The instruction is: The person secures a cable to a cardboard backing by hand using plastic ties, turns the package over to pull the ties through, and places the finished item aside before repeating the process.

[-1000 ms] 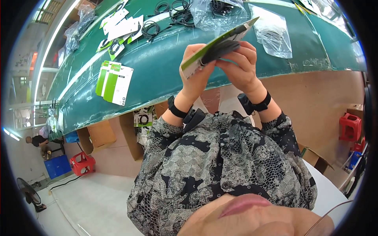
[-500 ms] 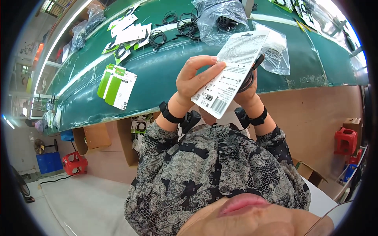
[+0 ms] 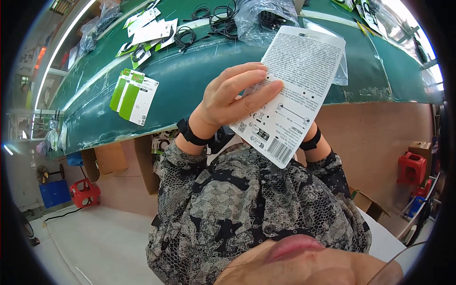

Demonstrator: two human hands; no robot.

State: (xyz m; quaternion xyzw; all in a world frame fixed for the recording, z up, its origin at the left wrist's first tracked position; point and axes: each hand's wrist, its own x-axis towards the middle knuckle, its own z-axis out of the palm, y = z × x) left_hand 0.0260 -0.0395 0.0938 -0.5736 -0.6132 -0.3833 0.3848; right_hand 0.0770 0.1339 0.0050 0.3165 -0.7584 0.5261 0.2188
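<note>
Now the white card, pinched at its left side in the left hand's grip over the near edge of the counter, has turned flatter to view, hiding the black cable seen earlier and the right hand, whose grip I cannot tell. Far off, a clear bag holds black cables; near left, a cardboard box holds packaged cards.

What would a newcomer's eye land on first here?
Most likely the big white printed card held up just right of centre, the left hand touching its left side. Next, the green-and-white cards overlapping at the left on the green table, with black coiled cables at the top. Then the bright red stool on the floor at the far left.
</note>
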